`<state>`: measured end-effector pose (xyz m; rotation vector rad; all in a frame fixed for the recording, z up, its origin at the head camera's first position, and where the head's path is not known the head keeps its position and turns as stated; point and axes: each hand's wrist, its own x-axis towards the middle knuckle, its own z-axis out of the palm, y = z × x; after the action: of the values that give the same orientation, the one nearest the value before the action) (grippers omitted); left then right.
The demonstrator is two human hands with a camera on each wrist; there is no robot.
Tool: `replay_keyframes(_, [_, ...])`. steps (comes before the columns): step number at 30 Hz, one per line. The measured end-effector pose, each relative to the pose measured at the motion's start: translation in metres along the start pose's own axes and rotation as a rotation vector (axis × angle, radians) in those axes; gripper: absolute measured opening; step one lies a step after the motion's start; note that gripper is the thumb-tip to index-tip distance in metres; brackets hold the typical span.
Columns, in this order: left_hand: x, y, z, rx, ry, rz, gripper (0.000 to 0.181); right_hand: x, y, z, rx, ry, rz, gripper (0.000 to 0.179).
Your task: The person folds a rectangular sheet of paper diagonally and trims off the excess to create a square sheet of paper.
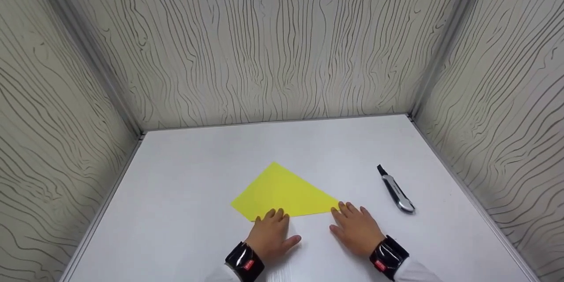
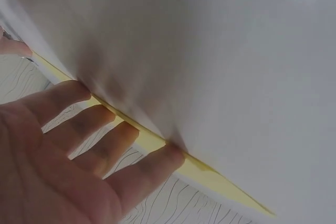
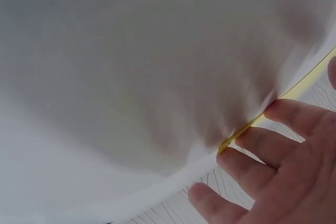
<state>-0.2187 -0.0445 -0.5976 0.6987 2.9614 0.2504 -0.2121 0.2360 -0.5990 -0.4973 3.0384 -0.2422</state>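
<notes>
A folded sheet of yellow paper (image 1: pixel 282 191) lies flat on the white table, with one corner pointing away from me. My left hand (image 1: pixel 272 235) rests its fingertips on the near edge, left of the middle, thumb held out to the side. At the paper's right corner, the fingertips of my right hand (image 1: pixel 358 230) press down. In the left wrist view the fingers of the left hand (image 2: pixel 79 150) are spread along the paper's edge (image 2: pixel 226 184). The right wrist view shows the right hand (image 3: pixel 283 166) touching the narrow tip of the paper (image 3: pixel 304 85).
A black and grey utility knife (image 1: pixel 397 191) lies to the right of my right hand. Wood-grain patterned panels (image 1: pixel 282 44) enclose the white table (image 1: pixel 176 176) at the back and on both sides.
</notes>
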Motion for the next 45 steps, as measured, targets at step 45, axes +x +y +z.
replay_keyframes(45, [-0.007,-0.012,-0.007,0.04,0.03,0.026,0.077,-0.006,0.018,-0.006,-0.05,-0.034,0.061,0.06])
